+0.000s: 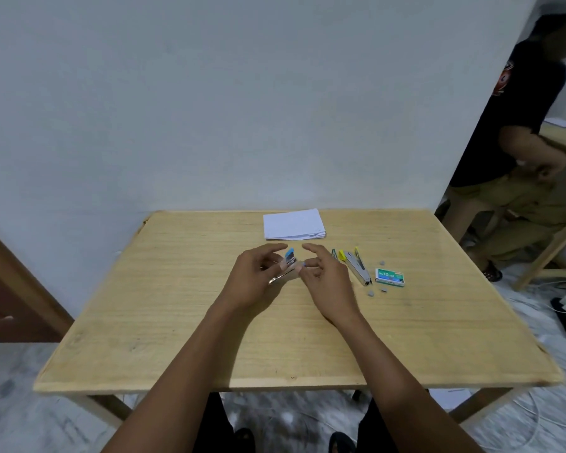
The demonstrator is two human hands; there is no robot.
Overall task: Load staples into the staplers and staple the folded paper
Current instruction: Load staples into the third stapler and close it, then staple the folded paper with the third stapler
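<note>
My left hand (252,279) grips the blue stapler (290,259) just above the tabletop (177,322), mid-table. Its blue end points up and away from me, and its metal end pokes out low by my palm. My right hand (327,279) is right beside it, fingers half curled, index stretched over the top, tips at the stapler's right side. Can't tell if it's pinching anything there; too small and blurry.

Folded paper (294,224) sits in a neat stack at the far edge, straight beyond both hands, not touching them. Yellow stapler (356,264) lies swung open just right of my right hand, approx. parallel to my forearm. Staple box (390,277) lies flat just right of that, green and white, near but apart. Two small grey staple bits (371,293) lie loose in front of the box, near side.
</note>
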